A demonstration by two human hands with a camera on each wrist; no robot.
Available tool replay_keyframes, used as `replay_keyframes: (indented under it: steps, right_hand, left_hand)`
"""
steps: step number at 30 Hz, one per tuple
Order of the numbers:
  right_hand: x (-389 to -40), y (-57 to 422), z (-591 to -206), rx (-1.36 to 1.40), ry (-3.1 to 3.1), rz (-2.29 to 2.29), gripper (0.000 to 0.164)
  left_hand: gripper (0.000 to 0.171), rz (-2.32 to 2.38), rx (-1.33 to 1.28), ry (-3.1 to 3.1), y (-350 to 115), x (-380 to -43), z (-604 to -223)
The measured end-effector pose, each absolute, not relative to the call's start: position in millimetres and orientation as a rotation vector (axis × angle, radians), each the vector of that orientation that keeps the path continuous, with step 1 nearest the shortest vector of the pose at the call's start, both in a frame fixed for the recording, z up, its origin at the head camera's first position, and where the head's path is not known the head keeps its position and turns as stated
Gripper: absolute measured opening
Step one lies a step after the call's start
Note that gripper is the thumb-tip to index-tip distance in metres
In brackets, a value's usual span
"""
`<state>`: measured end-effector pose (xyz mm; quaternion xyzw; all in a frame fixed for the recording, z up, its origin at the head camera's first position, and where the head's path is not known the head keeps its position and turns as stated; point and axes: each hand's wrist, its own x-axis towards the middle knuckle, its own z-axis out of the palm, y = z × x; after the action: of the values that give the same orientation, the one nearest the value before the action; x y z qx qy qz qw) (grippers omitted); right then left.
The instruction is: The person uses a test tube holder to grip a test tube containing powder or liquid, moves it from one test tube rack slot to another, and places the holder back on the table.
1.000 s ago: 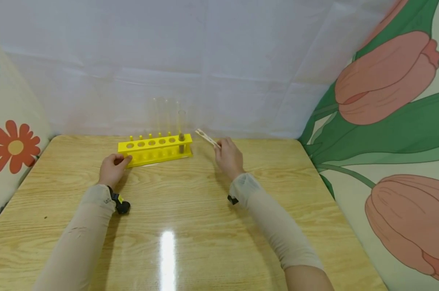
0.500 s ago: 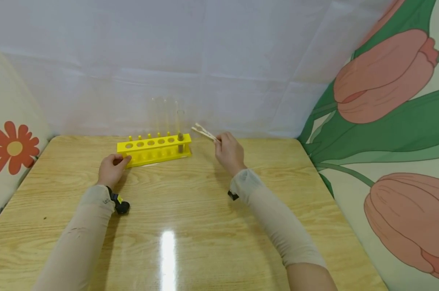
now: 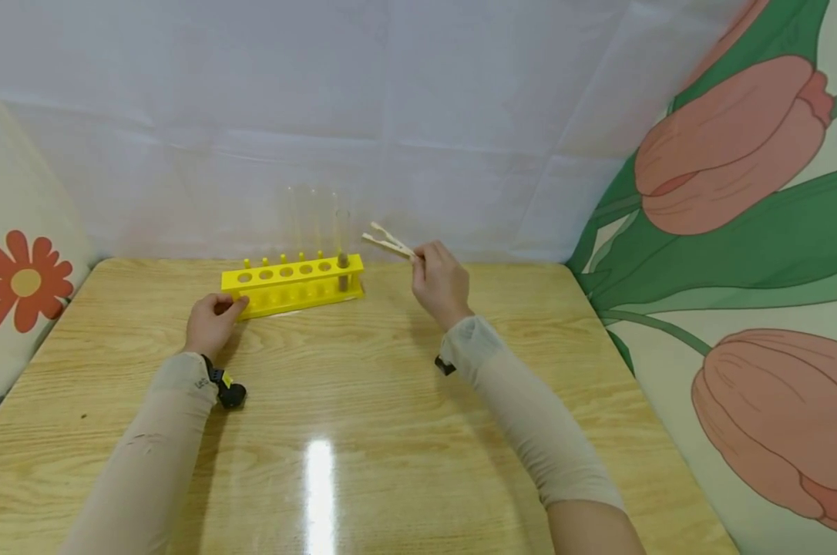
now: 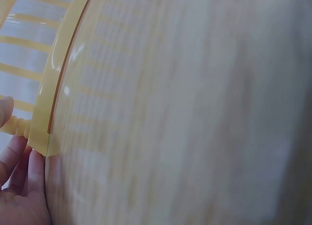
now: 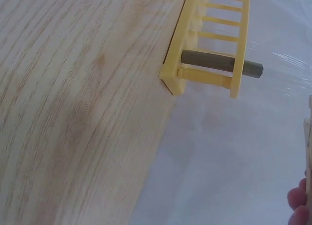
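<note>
A yellow test tube rack point(image 3: 294, 279) stands near the table's back edge. My left hand point(image 3: 210, 324) grips its left end; in the left wrist view the thumb and fingers point(image 4: 36, 171) are about the end post. One test tube with dark grey-brown contents point(image 3: 343, 282) stands upright in the rightmost hole, also seen in the right wrist view point(image 5: 214, 60). My right hand point(image 3: 442, 284) holds a wooden test tube holder point(image 3: 388, 241), raised right of the rack. The holder's tips are spread and point left toward the tube's upper part, with a gap between.
Several clear glass tubes point(image 3: 314, 216) stand on the pegs along the rack's back. Behind the table point(image 3: 363, 401) hangs a white cloth point(image 3: 460, 116). Flower-patterned cloths point(image 3: 744, 270) border the left and right sides.
My right hand has lifted the test tube holder slightly, its tips moving up and left, and the holder's tips have spread apart. My left hand stays on the rack.
</note>
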<state>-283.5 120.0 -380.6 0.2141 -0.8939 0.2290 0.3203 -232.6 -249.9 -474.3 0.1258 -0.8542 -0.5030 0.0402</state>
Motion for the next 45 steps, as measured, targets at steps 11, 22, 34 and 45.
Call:
replay_keyframes:
  steps: [11,22,34,45]
  right_hand:
    - [-283,116,-374,0.607,-2.260,0.599,0.009]
    - [-284,106,-359,0.661,-2.221,0.593,0.009]
    - [-285,93,-349,0.712,-2.213,0.570,0.011]
    - [-289,86,-347,0.726,-2.224,0.521,0.013]
  left_hand:
    - [0.060,-1.535,0.397,-2.618,-250,-232,-475]
    - [0.062,-1.537,0.441,-2.626,-247,-232,-472]
    - [0.063,-1.543,0.419,-2.616,-249,-235,-473]
    - [0.062,-1.542,0.383,-2.607,-248,-233,-474]
